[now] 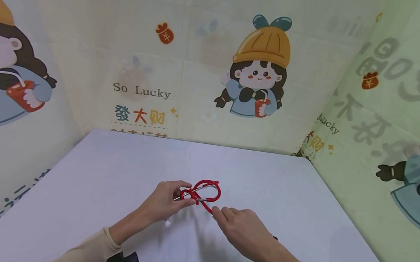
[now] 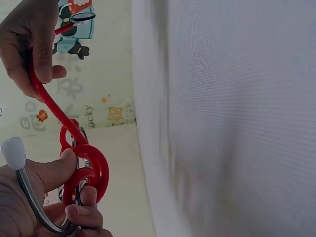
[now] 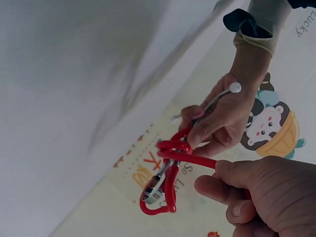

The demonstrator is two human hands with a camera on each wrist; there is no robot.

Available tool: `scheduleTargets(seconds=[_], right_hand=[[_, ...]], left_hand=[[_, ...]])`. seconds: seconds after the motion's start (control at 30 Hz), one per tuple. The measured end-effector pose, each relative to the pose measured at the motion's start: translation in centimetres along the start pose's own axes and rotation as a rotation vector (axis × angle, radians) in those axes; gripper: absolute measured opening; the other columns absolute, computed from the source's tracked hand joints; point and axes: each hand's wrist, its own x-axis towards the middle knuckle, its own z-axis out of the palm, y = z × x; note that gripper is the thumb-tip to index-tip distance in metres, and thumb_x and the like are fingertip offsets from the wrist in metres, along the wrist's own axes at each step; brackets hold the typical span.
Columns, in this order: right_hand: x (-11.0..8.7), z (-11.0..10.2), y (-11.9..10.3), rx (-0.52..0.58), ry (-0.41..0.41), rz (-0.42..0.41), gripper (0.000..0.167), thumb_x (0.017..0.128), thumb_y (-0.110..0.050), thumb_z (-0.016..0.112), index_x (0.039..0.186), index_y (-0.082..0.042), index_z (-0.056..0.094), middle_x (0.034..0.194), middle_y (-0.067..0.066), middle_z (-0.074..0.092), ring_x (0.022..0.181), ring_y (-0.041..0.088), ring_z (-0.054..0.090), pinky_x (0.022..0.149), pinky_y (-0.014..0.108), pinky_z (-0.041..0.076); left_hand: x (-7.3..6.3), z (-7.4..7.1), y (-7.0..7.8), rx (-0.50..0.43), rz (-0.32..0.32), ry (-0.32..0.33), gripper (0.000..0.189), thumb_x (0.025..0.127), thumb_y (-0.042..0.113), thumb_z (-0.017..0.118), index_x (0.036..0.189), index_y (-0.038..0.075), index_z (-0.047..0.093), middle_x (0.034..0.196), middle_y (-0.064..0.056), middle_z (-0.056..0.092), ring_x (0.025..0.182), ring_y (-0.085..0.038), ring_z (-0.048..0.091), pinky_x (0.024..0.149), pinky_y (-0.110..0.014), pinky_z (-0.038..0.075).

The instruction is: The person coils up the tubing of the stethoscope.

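A red stethoscope (image 1: 220,193) is held above the white table, its tubing looped round the metal ear tubes. My left hand (image 1: 166,200) grips the bundle between thumb and fingers where the loops cross. From that grip a metal ear tube with a white ear tip (image 2: 14,153) curves out past the palm. My right hand (image 1: 242,229) pinches a length of red tubing (image 3: 197,160) drawn out from the loops. Beyond the right fingers, a round chest piece (image 2: 83,17) shows at the tube's end in the left wrist view.
The white table (image 1: 140,159) spreads around both hands. Behind it and at both sides hang pale printed cloth walls (image 1: 198,75) with cartoon figures and lettering. A black strap piece (image 1: 123,260) sits at the left sleeve.
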Motion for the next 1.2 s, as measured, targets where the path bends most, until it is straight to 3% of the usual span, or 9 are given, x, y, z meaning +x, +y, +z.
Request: scheduleTargets(seconds=[0.1, 0.3, 0.4, 0.53, 0.8, 1.03, 1.2], right_hand=[[0.0, 0.0, 0.2, -0.004, 0.035, -0.02, 0.044, 0.078, -0.02, 0.091, 0.108, -0.009, 0.06, 0.069, -0.005, 0.057, 0.054, 0.005, 0.047, 0.047, 0.013, 0.039], [0.1, 0.2, 0.9, 0.002, 0.178, -0.047, 0.04, 0.076, -0.019, 0.092, 0.104, -0.01, 0.064, 0.068, -0.006, 0.057, 0.053, 0.005, 0.048, 0.045, 0.013, 0.036], [0.3, 0.3, 1.2, 0.007, 0.215, -0.048, 0.04, 0.075, -0.02, 0.093, 0.106, -0.009, 0.068, 0.073, -0.005, 0.063, 0.057, 0.006, 0.056, 0.048, 0.014, 0.044], [0.5, 0.3, 1.6, 0.017, 0.227, -0.041, 0.041, 0.074, -0.021, 0.093, 0.106, -0.011, 0.071, 0.076, -0.005, 0.066, 0.06, 0.006, 0.06, 0.051, 0.016, 0.049], [0.5, 0.4, 2.4, 0.051, 0.265, -0.014, 0.042, 0.071, -0.02, 0.095, 0.102, -0.013, 0.069, 0.073, -0.005, 0.064, 0.057, 0.006, 0.056, 0.051, 0.015, 0.048], [0.6, 0.6, 3.0, 0.076, 0.251, 0.006, 0.042, 0.069, -0.022, 0.096, 0.102, -0.015, 0.07, 0.076, -0.005, 0.068, 0.061, 0.007, 0.062, 0.055, 0.018, 0.053], [0.8, 1.0, 3.3, 0.085, 0.227, 0.026, 0.039, 0.072, -0.028, 0.095, 0.103, -0.015, 0.075, 0.079, -0.005, 0.07, 0.063, 0.007, 0.064, 0.057, 0.018, 0.054]], left_hand=[[-0.1, 0.0, 0.0, 0.013, -0.01, -0.019, 0.047, 0.083, 0.025, 0.087, 0.122, 0.005, 0.071, 0.072, 0.009, 0.066, 0.063, -0.011, 0.057, 0.054, -0.025, 0.05], [-0.2, 0.1, 0.0, 0.019, 0.008, -0.048, 0.04, 0.085, 0.023, 0.086, 0.119, 0.007, 0.073, 0.075, 0.01, 0.068, 0.065, -0.011, 0.057, 0.055, -0.025, 0.051], [-0.3, 0.2, 0.1, 0.015, 0.024, -0.053, 0.038, 0.085, 0.021, 0.085, 0.119, 0.007, 0.073, 0.075, 0.01, 0.068, 0.065, -0.01, 0.057, 0.055, -0.024, 0.05], [-0.3, 0.3, 0.1, 0.021, 0.034, -0.053, 0.038, 0.085, 0.021, 0.085, 0.119, 0.007, 0.074, 0.076, 0.011, 0.068, 0.065, -0.01, 0.057, 0.056, -0.024, 0.05], [-0.5, 0.4, -0.1, 0.064, 0.089, -0.094, 0.04, 0.086, 0.025, 0.085, 0.12, 0.009, 0.074, 0.079, 0.013, 0.066, 0.068, -0.008, 0.054, 0.057, -0.023, 0.05], [-0.8, 0.3, 0.0, 0.071, 0.174, -0.174, 0.041, 0.087, 0.027, 0.083, 0.123, 0.008, 0.073, 0.078, 0.014, 0.064, 0.065, -0.004, 0.05, 0.055, -0.021, 0.047], [-1.0, 0.2, 0.1, 0.034, 0.217, -0.243, 0.042, 0.089, 0.027, 0.082, 0.125, 0.008, 0.073, 0.09, 0.007, 0.072, 0.068, -0.002, 0.052, 0.058, -0.02, 0.049]])
